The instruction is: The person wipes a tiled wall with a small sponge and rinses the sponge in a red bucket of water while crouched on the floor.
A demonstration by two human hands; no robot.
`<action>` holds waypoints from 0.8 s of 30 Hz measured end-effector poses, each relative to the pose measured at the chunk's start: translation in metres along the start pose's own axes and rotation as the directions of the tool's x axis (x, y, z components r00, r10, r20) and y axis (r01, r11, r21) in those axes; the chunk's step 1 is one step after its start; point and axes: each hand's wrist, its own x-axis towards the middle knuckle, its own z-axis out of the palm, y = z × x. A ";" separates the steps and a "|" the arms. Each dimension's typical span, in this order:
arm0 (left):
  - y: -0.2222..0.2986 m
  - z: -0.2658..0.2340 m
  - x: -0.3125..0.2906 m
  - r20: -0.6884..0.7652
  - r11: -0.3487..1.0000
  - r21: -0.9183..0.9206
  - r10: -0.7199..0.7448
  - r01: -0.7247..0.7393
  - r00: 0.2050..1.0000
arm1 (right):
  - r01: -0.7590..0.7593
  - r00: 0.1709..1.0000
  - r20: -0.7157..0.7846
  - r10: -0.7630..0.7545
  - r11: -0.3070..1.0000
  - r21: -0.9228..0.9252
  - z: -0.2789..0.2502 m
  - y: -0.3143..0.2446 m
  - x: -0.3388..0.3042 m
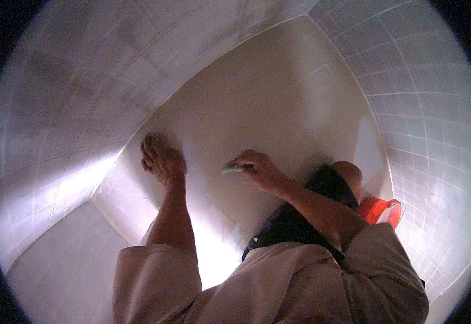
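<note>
My right hand (259,168) is closed around a small pale-green and whitish tool (232,168), held low over the beige floor (246,102). Its tip points left; motion blur and dim light hide its exact kind. Further left, my left hand (162,160) is down at the floor near the left wall's foot, palm side away from view. Its fingers are bent and somewhat apart, and I see nothing held in them. A dark shadow lies beside that hand.
A tiled wall (84,97) runs along the left, another tiled wall (424,119) along the right, meeting at a far corner. A red bucket (373,209) with a wire handle stands by my bent right knee (349,175). Bright light glares at lower left.
</note>
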 end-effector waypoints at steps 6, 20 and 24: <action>-0.004 -0.009 -0.001 0.011 1.000 0.011 0.019 -0.019 1.000 | -0.410 0.574 -0.671 0.469 0.874 0.261 -0.221 -0.040 -0.168; -0.015 0.004 -0.005 -0.164 0.998 0.049 0.038 -0.031 0.986 | -0.986 -0.150 -0.733 0.664 -0.048 0.158 -0.253 0.101 -0.532; -0.002 0.006 -0.008 -0.115 0.997 0.041 0.064 -0.060 0.991 | -0.995 -0.084 -0.769 0.634 -0.094 0.031 -0.255 0.115 -0.520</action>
